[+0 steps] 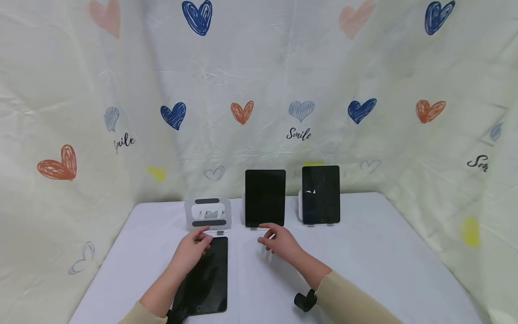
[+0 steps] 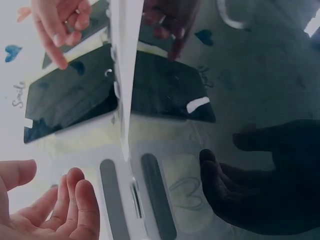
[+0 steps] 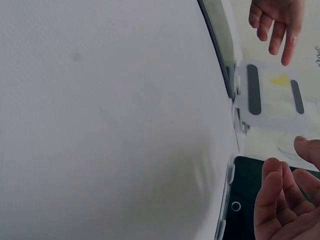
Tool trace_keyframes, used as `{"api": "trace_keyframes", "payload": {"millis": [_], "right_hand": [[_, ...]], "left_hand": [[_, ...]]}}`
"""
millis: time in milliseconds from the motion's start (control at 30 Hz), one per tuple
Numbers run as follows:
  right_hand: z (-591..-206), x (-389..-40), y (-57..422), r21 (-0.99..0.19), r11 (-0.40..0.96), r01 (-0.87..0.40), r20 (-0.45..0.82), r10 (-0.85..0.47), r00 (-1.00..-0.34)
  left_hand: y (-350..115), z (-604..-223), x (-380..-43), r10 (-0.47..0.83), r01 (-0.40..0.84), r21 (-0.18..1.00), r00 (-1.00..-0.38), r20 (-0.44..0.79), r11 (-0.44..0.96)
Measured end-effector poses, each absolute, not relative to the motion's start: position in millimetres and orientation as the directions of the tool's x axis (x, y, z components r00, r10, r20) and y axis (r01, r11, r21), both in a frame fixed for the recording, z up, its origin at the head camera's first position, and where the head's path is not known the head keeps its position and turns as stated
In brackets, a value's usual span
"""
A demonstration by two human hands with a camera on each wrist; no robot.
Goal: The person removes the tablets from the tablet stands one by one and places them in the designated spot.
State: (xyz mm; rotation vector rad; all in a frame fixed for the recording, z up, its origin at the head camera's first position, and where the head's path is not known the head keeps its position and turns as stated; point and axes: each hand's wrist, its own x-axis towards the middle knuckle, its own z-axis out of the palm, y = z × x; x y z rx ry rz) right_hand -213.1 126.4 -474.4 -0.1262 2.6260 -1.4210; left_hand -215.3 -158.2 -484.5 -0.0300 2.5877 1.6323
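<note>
A dark tablet [image 1: 208, 279] lies flat on the table, screen up. Over its far part hovers my left hand [image 1: 190, 249], fingers loosely bent and holding nothing. Just behind that tablet stands a white folding stand [image 1: 197, 208] with dark grey pads and no tablet on it. My right hand [image 1: 281, 243] is in the air in front of the middle tablet [image 1: 265, 195], which leans upright on a stand. In the right wrist view the right hand [image 3: 287, 205] has relaxed fingers with nothing between them. The left wrist view shows the left hand [image 2: 47, 207] mirrored in the flat tablet's screen [image 2: 280, 100].
Another tablet [image 1: 321, 193] stands upright on its own white stand at the back right. The white table [image 1: 356, 265] ends at a hanging cloth [image 1: 259, 76] printed with hearts. A black wrist strap piece [image 1: 304, 301] sticks out beside the right forearm.
</note>
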Motion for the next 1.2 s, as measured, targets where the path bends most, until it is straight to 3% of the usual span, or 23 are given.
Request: {"api": "trace_keyframes", "payload": {"millis": [733,1200], "right_hand": [[-450,-246,183,-0.815,0.580,-0.011,0.019,0.009,-1.000],[-457,-275,191,-0.868,0.496,0.001,0.052,0.093,-0.994]], "left_hand": [[-91,-474,-250,0.030,0.008,0.931,-1.000,-0.003,0.366],[-60,-474,-278,-0.006,0.032,0.954,-0.999,0.035,0.299]]}}
